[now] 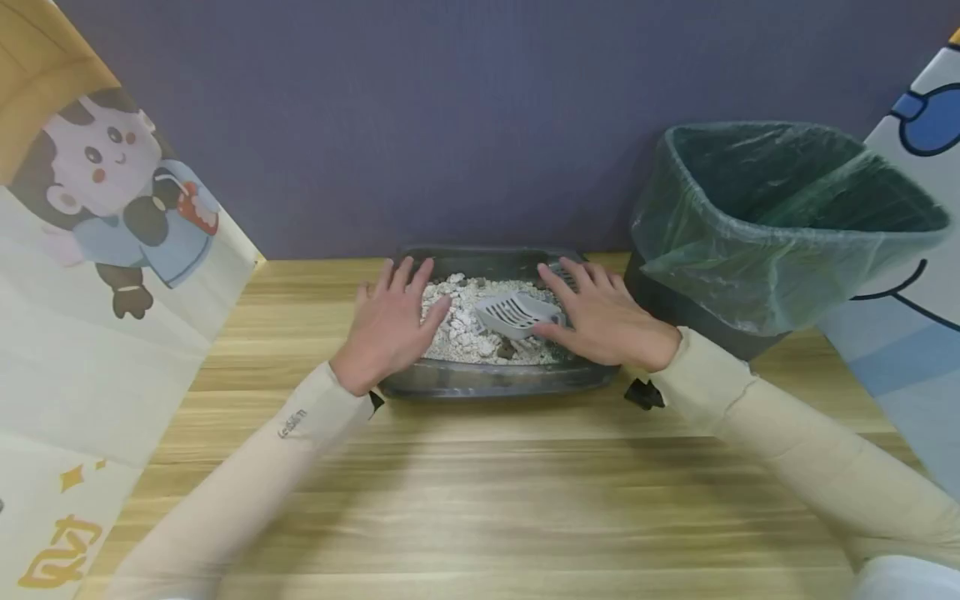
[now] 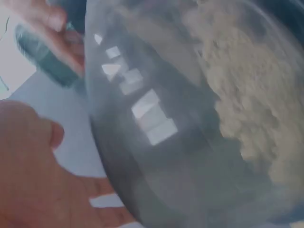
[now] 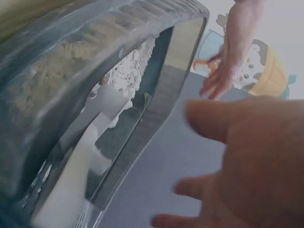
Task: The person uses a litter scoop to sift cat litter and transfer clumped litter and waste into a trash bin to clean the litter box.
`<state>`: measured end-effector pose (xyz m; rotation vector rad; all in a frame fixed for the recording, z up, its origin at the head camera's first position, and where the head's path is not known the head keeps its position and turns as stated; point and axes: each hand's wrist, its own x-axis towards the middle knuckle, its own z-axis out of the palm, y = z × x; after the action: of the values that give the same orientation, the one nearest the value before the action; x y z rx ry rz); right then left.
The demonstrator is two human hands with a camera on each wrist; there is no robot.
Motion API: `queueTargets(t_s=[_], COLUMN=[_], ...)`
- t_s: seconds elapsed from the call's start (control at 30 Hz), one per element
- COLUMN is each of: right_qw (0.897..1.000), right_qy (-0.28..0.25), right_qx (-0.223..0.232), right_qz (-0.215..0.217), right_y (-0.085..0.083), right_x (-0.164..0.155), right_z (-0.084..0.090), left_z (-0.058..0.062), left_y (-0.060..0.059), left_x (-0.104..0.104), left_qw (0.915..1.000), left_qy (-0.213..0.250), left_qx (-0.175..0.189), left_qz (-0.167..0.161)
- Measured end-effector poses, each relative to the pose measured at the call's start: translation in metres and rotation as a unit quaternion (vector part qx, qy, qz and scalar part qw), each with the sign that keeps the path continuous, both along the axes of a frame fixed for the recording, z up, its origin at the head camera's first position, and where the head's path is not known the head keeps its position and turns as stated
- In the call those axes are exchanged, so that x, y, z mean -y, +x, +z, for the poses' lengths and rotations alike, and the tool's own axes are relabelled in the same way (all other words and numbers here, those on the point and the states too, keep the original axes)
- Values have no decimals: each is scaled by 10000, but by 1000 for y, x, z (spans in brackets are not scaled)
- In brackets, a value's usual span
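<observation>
Left grip (image 1: 393, 321) spread, nothing held, seen at left end of litter tray (image 1: 495, 385) | scoop (image 1: 517, 312) seen inside tray, right of its middle, handle (image 3: 71, 178) aimed at tray's right end | right grip (image 1: 600, 317) spread, nothing held, seen at tray's right end, nearer scoop

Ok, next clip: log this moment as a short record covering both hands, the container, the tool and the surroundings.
Left hand: fingers spread at the left end of the litter tray; contact unclear
Right hand: fingers spread at the tray's right end, not gripping anything
Container: dark gray litter tray
Contents: pale granular litter, partly lumpy
Tool: gray slotted litter scoop, inside the tray
Surface: wood-grain table
Right of tray: dark trash bin, lined with a translucent greenish bag
</observation>
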<state>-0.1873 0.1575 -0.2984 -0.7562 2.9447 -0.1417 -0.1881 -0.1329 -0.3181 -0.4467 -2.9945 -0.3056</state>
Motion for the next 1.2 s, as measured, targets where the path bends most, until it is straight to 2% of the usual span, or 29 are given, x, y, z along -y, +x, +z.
queueTargets(t_s=[0.1, 0.2, 0.3, 0.4, 0.53, 0.67, 0.83, 0.93, 1.03, 1.1, 1.2], right_qw=[9994, 9976, 9960, 9953, 9961, 9985, 9974, 9976, 9995, 9998, 9993], right_qy=[295, 651, 804, 828, 812, 511, 91, 18, 1, 19, 181], right_qx=[82, 206, 397, 502, 347, -148, -716, -681, -328, -216, -328], right_qz=[139, 68, -35, -13, -73, -156, 58, 96, -4, -37, -3], right_y=[6, 11, 13, 12, 13, 15, 13, 10, 6, 3, 1], right_x=[-12, -20, -23, -23, -22, -22, -19, -16, -15, -16, -16], right_z=[0, 0, -3, -7, -7, 4, 17, 18, 21, 27, 40], left_z=[0, -4, -13, -25, -37, -42, -47, -50, -54, -55, -55], left_y=[-10, -24, -40, -52, -61, -66, -69, -70, -71, -72, -74], left_x=[15, 33, 52, 65, 73, 74, 71, 70, 71, 71, 71], left_qw=[9981, 9912, 9808, 9714, 9660, 9643, 9564, 9513, 9477, 9454, 9424], left_qy=[605, 1297, 1902, 2292, 2463, 2554, 2825, 3006, 3132, 3200, 3277], left_qx=[-33, 105, 299, 381, 397, 503, 686, 666, 609, 611, 667], left_qz=[151, 240, 313, 487, 675, 493, 266, 176, 111, 69, -3])
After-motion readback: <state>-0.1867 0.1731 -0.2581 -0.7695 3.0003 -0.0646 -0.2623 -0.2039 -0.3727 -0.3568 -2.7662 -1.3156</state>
